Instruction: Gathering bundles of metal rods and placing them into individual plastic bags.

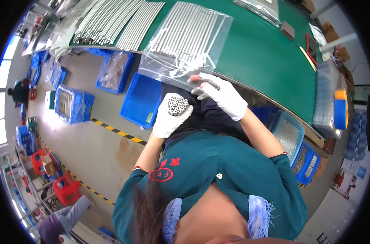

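My left hand [167, 123], in a white glove, is wrapped round a bundle of thin metal tubes [178, 105]. Their round hollow ends face up at me, and their length is hidden below the hand. My right hand [223, 95], also gloved in white with some fingertips bare, hangs by the table edge with its fingers apart and slightly curled. Nothing shows in it. Just beyond it, a clear plastic bag [152, 65] lies over the table edge, with a row of metal tubes [189, 30] on it and white strips at their near ends.
More tubes [107, 20] lie in rows at the left of the green table [258, 61]. Blue bins [132, 99] stand on the floor below. At the right are a pencil-like stick [308, 59], tape rolls [340, 110] and a tub of clear bags [288, 134].
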Demonstrator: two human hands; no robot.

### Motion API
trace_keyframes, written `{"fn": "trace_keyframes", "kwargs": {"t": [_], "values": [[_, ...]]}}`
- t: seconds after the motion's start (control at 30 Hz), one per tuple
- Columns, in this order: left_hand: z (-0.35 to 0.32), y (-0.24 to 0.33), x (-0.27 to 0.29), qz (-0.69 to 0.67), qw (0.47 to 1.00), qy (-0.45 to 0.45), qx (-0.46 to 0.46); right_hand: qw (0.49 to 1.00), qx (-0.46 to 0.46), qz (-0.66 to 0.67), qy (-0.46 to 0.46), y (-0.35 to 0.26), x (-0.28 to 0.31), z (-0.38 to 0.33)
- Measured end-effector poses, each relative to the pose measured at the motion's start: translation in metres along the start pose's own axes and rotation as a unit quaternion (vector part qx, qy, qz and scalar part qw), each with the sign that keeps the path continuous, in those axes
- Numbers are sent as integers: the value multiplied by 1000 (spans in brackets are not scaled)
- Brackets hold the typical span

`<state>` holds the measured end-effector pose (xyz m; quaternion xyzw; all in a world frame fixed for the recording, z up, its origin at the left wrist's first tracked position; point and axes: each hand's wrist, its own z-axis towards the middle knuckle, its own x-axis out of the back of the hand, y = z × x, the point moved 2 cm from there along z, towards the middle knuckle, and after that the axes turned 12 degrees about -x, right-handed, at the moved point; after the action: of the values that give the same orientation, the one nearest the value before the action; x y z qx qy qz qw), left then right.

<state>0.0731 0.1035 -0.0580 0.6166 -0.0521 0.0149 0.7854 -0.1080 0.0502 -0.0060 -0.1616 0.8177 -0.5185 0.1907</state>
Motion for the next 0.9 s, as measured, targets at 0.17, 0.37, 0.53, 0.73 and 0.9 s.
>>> {"fn": "trace_keyframes", "kwargs": {"t": [0.17,0.37,0.53,0.73,0.9], "values": [[13,-3,8,-54,995,-24,78,988,-21,-98,118,25,11,14],[21,-12,5,-94,987,-103,80,948,-61,-309,-45,7,-6,10],[16,-13,4,-146,966,-169,132,936,-162,-291,-112,0,-9,9],[19,-4,0,-156,962,-175,142,921,-151,-329,-140,6,-4,13],[10,-8,-3,-91,965,-191,153,924,-127,-320,-169,11,-1,14]]}}
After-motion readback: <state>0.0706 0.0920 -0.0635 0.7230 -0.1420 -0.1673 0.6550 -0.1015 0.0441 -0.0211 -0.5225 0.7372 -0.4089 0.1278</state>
